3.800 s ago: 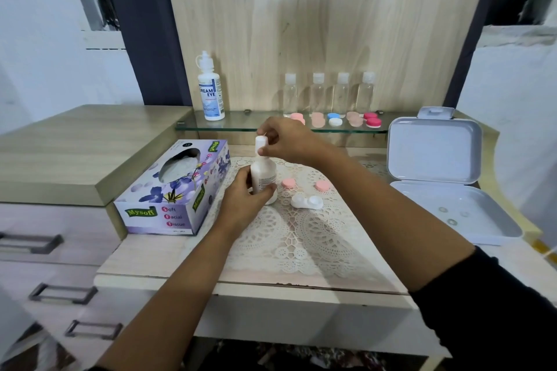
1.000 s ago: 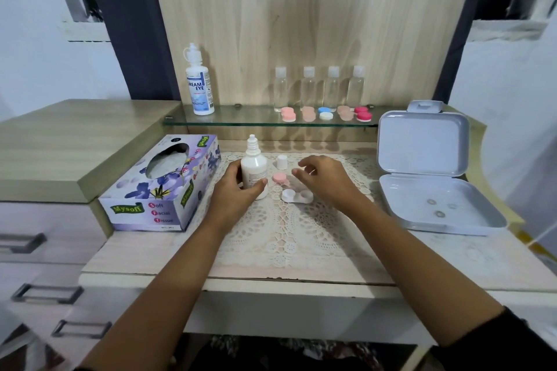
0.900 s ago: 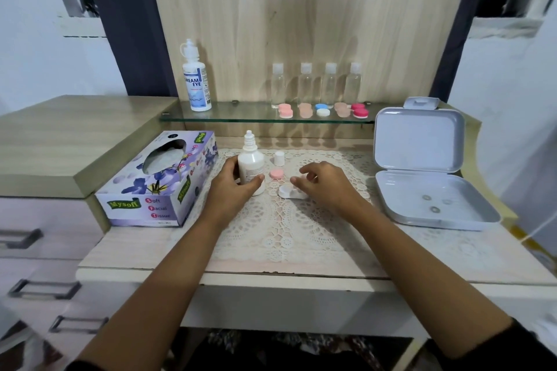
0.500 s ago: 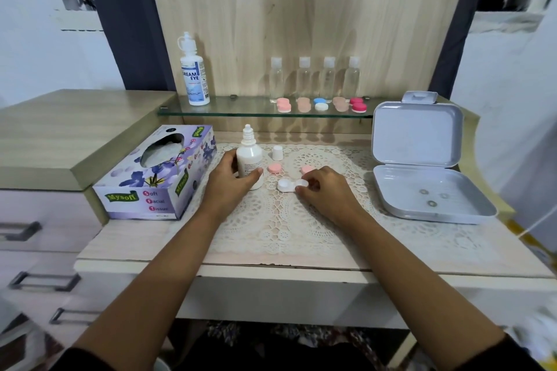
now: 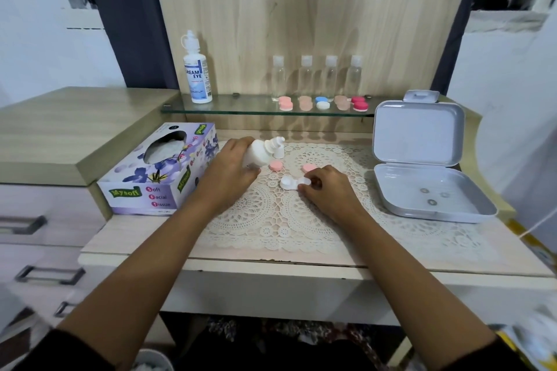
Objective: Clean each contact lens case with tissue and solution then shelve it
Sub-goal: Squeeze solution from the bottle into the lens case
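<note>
Curling round the tilted white solution bottle (image 5: 260,153), the left hand (image 5: 229,172) sits just right of the tissue box (image 5: 159,172). To its right, the right hand (image 5: 328,190) pinches the open white lens case (image 5: 291,182) on the lace mat (image 5: 271,220), pink caps (image 5: 275,165) just beyond.

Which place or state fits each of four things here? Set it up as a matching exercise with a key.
Things
1. small bottle
2. white case
3. tissue box
4. grey box

Places or states
A. on the right, lid open
B. tilted, gripped by the left hand
C. left of the doily
D. uncapped on the doily, pinched by the right hand

Pairs: 1-B, 2-D, 3-C, 4-A
</note>
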Demonstrator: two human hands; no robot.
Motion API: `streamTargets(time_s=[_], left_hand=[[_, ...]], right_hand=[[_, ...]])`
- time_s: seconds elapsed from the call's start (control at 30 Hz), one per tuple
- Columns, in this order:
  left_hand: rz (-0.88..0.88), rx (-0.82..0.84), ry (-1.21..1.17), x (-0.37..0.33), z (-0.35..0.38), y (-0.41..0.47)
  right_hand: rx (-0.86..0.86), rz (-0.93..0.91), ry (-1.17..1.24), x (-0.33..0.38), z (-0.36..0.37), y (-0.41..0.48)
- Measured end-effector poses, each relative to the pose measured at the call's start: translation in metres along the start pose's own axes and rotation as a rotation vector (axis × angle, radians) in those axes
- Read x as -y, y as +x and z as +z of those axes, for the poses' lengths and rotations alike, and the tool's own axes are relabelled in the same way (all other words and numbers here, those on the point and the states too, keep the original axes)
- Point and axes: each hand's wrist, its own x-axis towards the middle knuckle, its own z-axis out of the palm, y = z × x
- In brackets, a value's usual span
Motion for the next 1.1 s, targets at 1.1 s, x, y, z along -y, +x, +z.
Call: streamTargets(time_s=[1.1], left_hand=[[0.578, 0.051, 0.608, 0.017, -0.006, 0.017]], right_hand=[[-0.013, 0.011, 0.012, 0.002, 0.000, 0.000]])
